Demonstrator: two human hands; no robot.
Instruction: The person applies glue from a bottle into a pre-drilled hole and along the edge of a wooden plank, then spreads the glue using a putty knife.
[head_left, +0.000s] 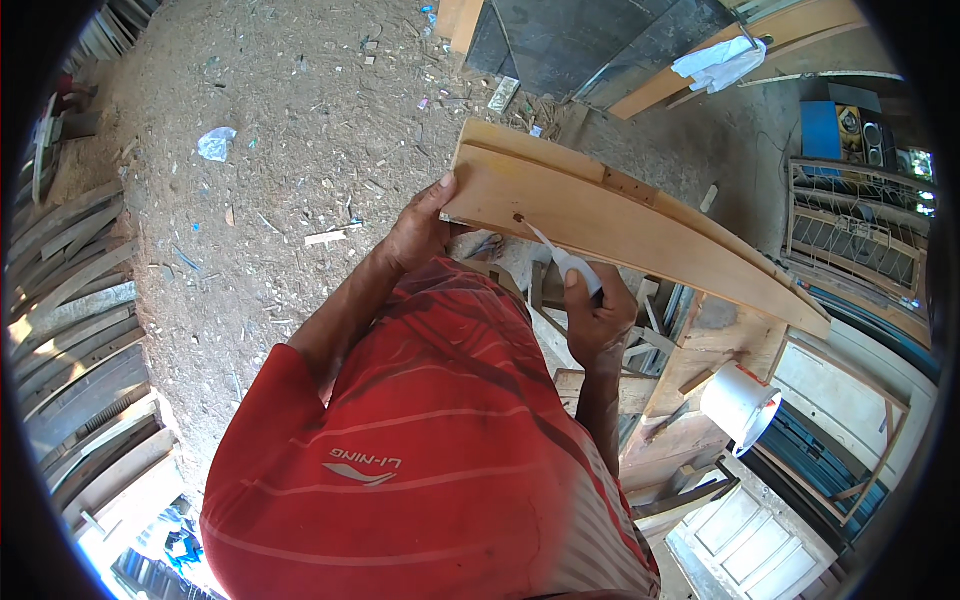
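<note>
A long, light-brown wooden board (620, 225) with a raised strip along its far edge stretches from the middle of the view toward the right. My left hand (420, 228) grips its left end, thumb on the upper face and fingers hidden beneath. In my right hand (603, 318) is a white squeeze bottle (576, 270) with a long pointed nozzle. The nozzle's tip points at a small dark hole (519, 218) in the board's face, close to its near edge. Whether the tip touches the wood, I cannot tell.
A workbench (715, 350) at the right bears a white bucket (738, 405). Stacked planks (80, 330) line the left side. Wood scraps and litter cover the dirt floor (270, 150). White panelled doors (750, 530) lean at the lower right, and a metal grille (855, 235) stands far right.
</note>
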